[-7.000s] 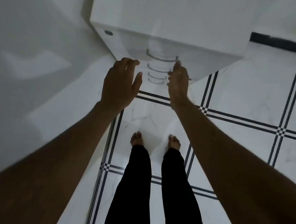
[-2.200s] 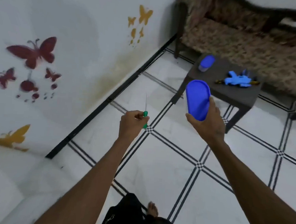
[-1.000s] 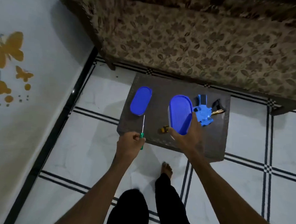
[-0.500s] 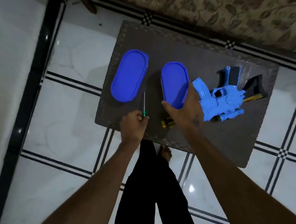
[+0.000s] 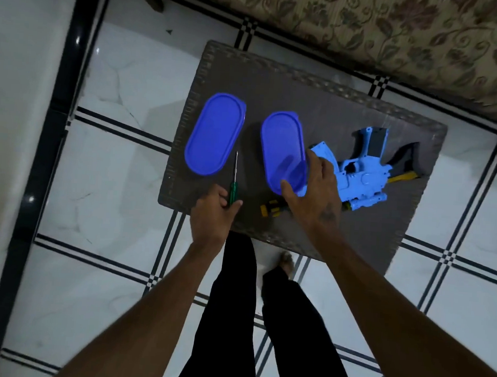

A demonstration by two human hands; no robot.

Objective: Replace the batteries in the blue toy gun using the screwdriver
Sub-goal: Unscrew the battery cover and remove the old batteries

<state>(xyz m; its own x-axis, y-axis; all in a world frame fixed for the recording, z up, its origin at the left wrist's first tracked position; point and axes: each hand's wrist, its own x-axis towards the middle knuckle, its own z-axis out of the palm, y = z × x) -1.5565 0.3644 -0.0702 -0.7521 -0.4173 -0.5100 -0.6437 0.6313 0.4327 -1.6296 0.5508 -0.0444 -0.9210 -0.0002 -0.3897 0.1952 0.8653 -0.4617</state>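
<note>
Since 0.5 s ago right hand [image 5: 314,193] released blue container [image 5: 283,151] onto bench [image 5: 364,114]; left hand [image 5: 214,212] grasping slim rigid screwdriver [image 5: 233,184]; blue toy gun [image 5: 360,172], light hard plastic, grip by body.

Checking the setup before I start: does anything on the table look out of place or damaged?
Nothing stands out. Two blue containers, the toy gun and a battery lie on the table; the left hand holds the screwdriver.

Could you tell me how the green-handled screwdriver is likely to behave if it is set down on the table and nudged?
The screwdriver has a slim round-looking handle and a thin straight shaft, so it would probably roll sideways. It looks rigid and light. The table has a woven-looking surface, which may slow any rolling.
</note>
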